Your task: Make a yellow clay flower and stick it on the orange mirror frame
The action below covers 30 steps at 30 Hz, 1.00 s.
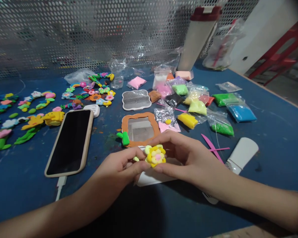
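A yellow clay flower [156,156] with a pink centre and pale yellow outer petals is held up between both hands. My left hand [125,167] pinches its left edge with thumb and fingertips. On the other side, my right hand [183,155] curls round the flower, thumb below and fingers above. Just beyond the hands lies a mirror frame [126,122] covered in orange clay, with a green clay piece [124,137] at its lower left corner. Underneath the hands is a white flat object [151,179], partly hidden.
A phone [71,142] on a cable lies left, near colourful clay flowers [34,121]. Another mirror [136,99] lies behind the orange one. Bagged clay [197,107] spreads across the back right. Pink tools [212,147] and a white-handled comb [242,155] lie right; a tumbler [197,39] stands behind.
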Available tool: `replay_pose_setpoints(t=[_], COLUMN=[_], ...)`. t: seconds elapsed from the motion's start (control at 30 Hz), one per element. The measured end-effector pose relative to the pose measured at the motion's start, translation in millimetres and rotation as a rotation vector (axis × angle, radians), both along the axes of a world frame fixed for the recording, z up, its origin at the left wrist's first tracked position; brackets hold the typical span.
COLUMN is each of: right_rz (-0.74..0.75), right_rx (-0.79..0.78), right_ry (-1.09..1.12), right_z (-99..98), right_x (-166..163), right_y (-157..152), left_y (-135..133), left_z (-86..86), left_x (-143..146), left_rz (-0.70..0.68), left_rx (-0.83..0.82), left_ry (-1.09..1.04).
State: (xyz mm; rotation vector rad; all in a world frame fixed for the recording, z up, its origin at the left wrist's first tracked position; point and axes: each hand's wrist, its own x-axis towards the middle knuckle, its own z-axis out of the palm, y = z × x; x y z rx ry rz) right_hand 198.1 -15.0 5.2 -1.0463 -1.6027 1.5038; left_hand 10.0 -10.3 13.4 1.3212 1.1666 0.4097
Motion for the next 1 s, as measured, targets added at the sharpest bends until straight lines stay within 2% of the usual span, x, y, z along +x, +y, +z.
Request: replay_pose_setpoints(t=[0.27,0.57,1.0], right_rz=[-0.053,-0.006,-0.001], right_rx=[0.084,0.215,0.275], right_ry=[-0.081,-0.150,-0.213], right_z=[-0.6,0.0,2.1], right_x=[1.4,1.5,1.4], right_y=[0.9,1.7,1.6], left_y=[0.3,-1.9,-0.2], left_z=[0.2,0.4,3.4], left_x=[-1.3,-0.6,1.7], left_rz=[-0.020,-0.024,-0.009], left_rx=[0.051,0.068,-0.006], left_ry=[0.043,0.075,0.085])
